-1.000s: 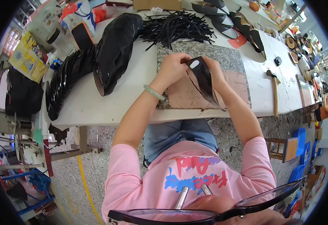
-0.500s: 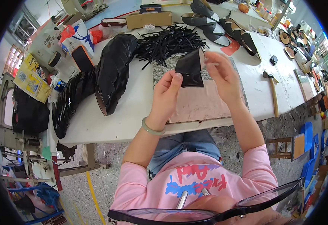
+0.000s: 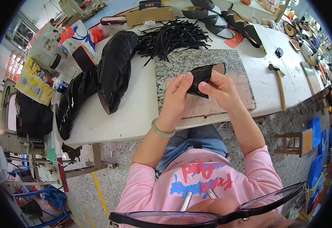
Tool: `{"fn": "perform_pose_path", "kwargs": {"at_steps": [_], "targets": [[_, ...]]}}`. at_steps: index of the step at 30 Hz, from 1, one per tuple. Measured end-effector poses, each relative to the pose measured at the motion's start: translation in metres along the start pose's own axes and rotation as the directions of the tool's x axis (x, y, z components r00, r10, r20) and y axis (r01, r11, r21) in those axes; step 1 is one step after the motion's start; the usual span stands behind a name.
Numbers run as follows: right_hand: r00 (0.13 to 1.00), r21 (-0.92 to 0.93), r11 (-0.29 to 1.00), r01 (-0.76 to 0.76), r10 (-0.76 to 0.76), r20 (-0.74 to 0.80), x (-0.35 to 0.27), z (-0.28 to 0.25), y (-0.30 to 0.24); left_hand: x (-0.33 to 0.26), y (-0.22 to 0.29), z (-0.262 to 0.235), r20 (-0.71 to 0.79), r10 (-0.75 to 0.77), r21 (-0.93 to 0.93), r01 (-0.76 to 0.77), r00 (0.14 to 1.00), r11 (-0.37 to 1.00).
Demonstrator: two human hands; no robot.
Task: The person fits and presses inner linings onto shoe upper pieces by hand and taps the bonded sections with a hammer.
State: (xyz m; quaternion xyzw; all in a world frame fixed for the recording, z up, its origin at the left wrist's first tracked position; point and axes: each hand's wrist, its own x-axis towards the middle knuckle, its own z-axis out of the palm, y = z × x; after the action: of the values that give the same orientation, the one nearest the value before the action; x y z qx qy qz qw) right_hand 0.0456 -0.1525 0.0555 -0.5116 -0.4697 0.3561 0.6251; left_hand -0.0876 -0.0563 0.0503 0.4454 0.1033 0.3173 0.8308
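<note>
The person's left hand (image 3: pixel 176 92) pinches one side of a glossy black piece (image 3: pixel 201 75) between thumb and fingers; the right hand (image 3: pixel 223 90) grips its other side — thumb in front, fingers curled. The piece spans both sets of fingertips, above a speckled slab (image 3: pixel 185 57). Beyond the fingers lie black strips (image 3: pixel 176 37) — well to their right, a hammer (image 3: pixel 281 89).

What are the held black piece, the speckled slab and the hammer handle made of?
Black piece: leather or synthetic, can't tell which; glossy with bright highlights, bent, paler on the reverse.
Slab: likely granite or similar stone, from the grey speckling; finish unclear.
Hammer handle: probably wood; tan, dull-looking.
</note>
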Motion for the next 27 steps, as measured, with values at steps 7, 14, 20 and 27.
{"fn": "perform_pose_path", "kwargs": {"at_steps": [7,14,20,27], "targets": [[1.000,-0.060,0.998,-0.011,0.009,-0.024,-0.001,0.010,-0.007,-0.004,-0.014,-0.018,0.076,0.280,0.632,-0.263,0.957,0.729],[0.990,-0.160,0.987,-0.013,-0.010,-0.142,0.001,0.016,-0.019,0.006,-0.007,-0.021,0.060,0.111,0.307,-0.124,0.992,0.944],[0.987,-0.799,0.597,0.076,-0.158,-0.025,0.023,0.027,0.001,0.020,0.004,-0.029,-0.128,0.118,0.355,-0.066,0.985,0.933],[0.860,-0.490,0.840,0.235,0.055,0.507,0.022,0.006,0.081,0.010,-0.005,-0.090,0.026,0.037,0.889,-0.040,0.999,0.455]]}}
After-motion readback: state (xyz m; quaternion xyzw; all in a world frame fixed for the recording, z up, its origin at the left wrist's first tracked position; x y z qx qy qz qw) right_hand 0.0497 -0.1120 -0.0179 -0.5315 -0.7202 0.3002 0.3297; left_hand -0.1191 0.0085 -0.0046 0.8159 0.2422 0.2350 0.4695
